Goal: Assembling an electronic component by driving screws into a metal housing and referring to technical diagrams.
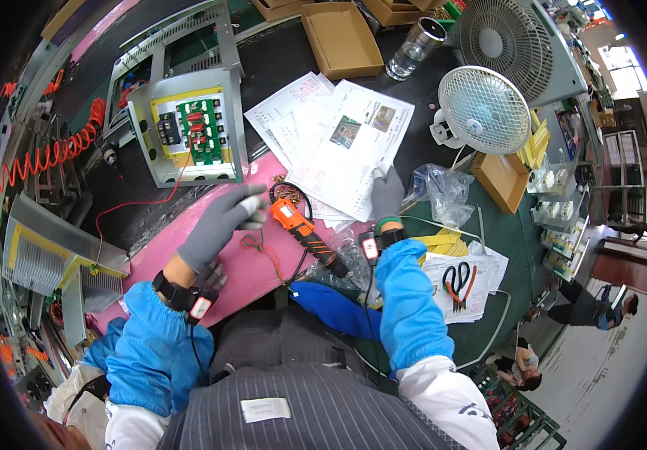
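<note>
My right hand (388,196), in a grey glove, pinches the lower right edge of a printed sheet (338,161) with two small colour pictures. More printed papers (284,112) lie beneath and beside it. My left hand (226,219), also gloved in grey, hovers over a pink mat (177,247) with its fingers apart and nothing visible in them. Just right of it lies an orange and black corded power tool (301,229), beside small brass-coloured fasteners (287,193). Beyond the left hand stands a metal housing (143,135) holding a green circuit board (203,131). Below my left wrist, another grey glove (212,277) partly shows; whose is unclear.
A white fan (485,110), a glass bottle (416,49) and a cardboard box (342,39) stand at the back. Clear plastic bags (443,195) and black-handled scissors (456,283) lie right. A coiled red hose (53,154) hangs left. A person (76,409) is close at lower left.
</note>
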`<action>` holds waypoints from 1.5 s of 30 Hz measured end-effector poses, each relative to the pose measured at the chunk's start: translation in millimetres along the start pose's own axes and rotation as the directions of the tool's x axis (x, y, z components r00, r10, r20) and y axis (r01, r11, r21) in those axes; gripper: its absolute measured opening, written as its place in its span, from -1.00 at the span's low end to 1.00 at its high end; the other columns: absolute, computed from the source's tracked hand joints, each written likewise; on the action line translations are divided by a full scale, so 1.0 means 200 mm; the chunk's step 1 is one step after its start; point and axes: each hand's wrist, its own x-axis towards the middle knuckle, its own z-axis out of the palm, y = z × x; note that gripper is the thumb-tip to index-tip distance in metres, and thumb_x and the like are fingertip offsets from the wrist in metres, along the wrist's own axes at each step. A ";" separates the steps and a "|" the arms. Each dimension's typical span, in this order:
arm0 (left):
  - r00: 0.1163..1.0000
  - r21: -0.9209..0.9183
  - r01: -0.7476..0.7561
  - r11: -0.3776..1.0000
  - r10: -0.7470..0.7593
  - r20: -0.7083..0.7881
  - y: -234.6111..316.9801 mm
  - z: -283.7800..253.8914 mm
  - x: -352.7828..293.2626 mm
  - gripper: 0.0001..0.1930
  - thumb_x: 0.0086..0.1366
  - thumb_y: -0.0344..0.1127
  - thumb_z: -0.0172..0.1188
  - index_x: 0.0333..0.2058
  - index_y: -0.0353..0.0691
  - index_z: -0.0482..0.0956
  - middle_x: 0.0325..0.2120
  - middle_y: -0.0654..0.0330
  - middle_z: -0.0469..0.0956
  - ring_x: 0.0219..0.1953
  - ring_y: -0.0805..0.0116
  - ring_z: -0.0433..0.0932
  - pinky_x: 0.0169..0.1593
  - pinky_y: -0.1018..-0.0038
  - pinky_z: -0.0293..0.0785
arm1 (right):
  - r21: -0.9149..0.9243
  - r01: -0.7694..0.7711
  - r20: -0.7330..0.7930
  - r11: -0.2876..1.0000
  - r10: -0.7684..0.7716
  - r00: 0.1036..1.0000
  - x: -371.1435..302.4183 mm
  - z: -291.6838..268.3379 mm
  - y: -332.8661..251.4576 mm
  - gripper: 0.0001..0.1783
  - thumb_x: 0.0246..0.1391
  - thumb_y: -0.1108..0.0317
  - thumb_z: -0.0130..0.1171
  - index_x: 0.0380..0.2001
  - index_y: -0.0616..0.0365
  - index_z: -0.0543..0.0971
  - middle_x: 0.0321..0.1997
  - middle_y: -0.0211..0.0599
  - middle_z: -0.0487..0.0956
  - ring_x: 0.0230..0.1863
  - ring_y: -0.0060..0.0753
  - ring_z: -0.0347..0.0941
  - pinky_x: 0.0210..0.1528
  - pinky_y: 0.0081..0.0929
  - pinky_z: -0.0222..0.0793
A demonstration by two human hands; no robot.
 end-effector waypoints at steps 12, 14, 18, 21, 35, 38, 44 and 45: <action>0.971 -0.205 -0.113 0.972 0.064 -0.232 -0.23 0.28 0.44 -0.37 0.40 -0.17 0.10 0.29 -0.45 0.18 0.05 0.07 0.45 0.09 0.35 0.47 0.21 0.43 0.39 | 0.329 -0.286 0.551 0.900 0.062 0.832 0.19 -0.44 -0.12 -0.60 0.22 0.39 0.08 0.10 0.32 0.52 -0.08 -0.22 0.65 -0.14 -0.48 0.55 -0.06 -0.50 0.43; 0.975 -0.235 -0.102 0.967 0.050 -0.216 -0.24 0.29 0.47 -0.37 0.40 -0.19 0.11 0.30 -0.45 0.17 0.15 -0.02 0.40 0.20 0.27 0.41 0.27 0.42 0.34 | 0.300 -0.265 0.584 0.916 0.043 0.811 0.20 -0.44 -0.14 -0.59 0.22 0.38 0.07 0.10 0.32 0.52 -0.09 -0.21 0.66 -0.16 -0.48 0.56 -0.07 -0.51 0.44; 0.965 -0.183 -0.163 0.969 0.118 -0.235 -0.27 0.33 0.55 -0.38 0.40 -0.23 0.11 0.30 -0.46 0.16 0.22 -0.08 0.36 0.23 0.24 0.40 0.28 0.39 0.33 | 0.287 -0.241 0.629 0.927 0.007 0.777 0.22 -0.44 -0.16 -0.61 0.23 0.40 0.06 0.09 0.33 0.52 -0.09 -0.21 0.66 -0.15 -0.50 0.56 -0.06 -0.51 0.44; 0.970 -0.263 -0.180 0.948 0.127 -0.206 -0.31 0.35 0.59 -0.39 0.39 -0.26 0.13 0.29 -0.46 0.18 0.14 -0.05 0.44 0.13 0.25 0.48 0.22 0.40 0.39 | 0.271 -0.278 0.650 0.922 0.037 0.759 0.21 -0.44 -0.18 -0.61 0.24 0.41 0.04 0.09 0.34 0.51 -0.04 -0.26 0.63 -0.09 -0.51 0.53 0.01 -0.53 0.41; 0.957 -0.161 -0.181 0.970 0.136 -0.256 -0.30 0.38 0.63 -0.55 0.30 -0.33 0.20 0.10 -0.47 0.43 -0.06 0.05 0.59 -0.08 0.35 0.58 0.03 0.41 0.50 | 0.254 -0.167 0.663 0.953 -0.045 0.747 0.16 -0.46 -0.22 -0.61 0.25 0.36 0.07 0.09 0.30 0.53 -0.09 -0.27 0.65 -0.11 -0.53 0.52 0.01 -0.51 0.40; 0.962 -0.201 -0.151 0.968 0.097 -0.257 -0.28 0.33 0.57 -0.55 0.31 -0.31 0.21 0.10 -0.45 0.44 -0.07 0.07 0.60 -0.09 0.34 0.59 0.02 0.40 0.51 | 0.246 -0.122 0.706 0.962 -0.091 0.702 0.13 -0.44 -0.23 -0.61 0.24 0.34 0.10 0.08 0.29 0.54 -0.12 -0.26 0.65 -0.13 -0.54 0.51 -0.01 -0.51 0.40; 0.951 -0.399 -0.145 0.905 0.015 -0.310 -0.40 0.07 0.30 -0.52 0.35 -0.27 0.16 0.15 -0.42 0.40 0.02 0.09 0.55 0.00 0.30 0.56 0.08 0.39 0.49 | 0.230 -0.023 0.485 0.973 -0.094 0.869 0.22 -0.29 -0.16 -0.54 0.08 0.16 0.30 -0.05 0.26 0.53 -0.19 -0.17 0.61 -0.16 -0.30 0.54 -0.03 -0.34 0.43; 0.958 -0.442 -0.159 0.883 0.030 -0.285 -0.44 0.01 0.26 -0.48 0.35 -0.29 0.15 0.20 -0.44 0.34 0.10 0.07 0.50 0.10 0.25 0.52 0.17 0.35 0.45 | 0.234 -0.025 0.482 0.972 -0.094 0.871 0.24 -0.26 -0.13 -0.54 0.08 0.16 0.30 -0.05 0.26 0.53 -0.19 -0.17 0.61 -0.16 -0.30 0.54 -0.03 -0.34 0.43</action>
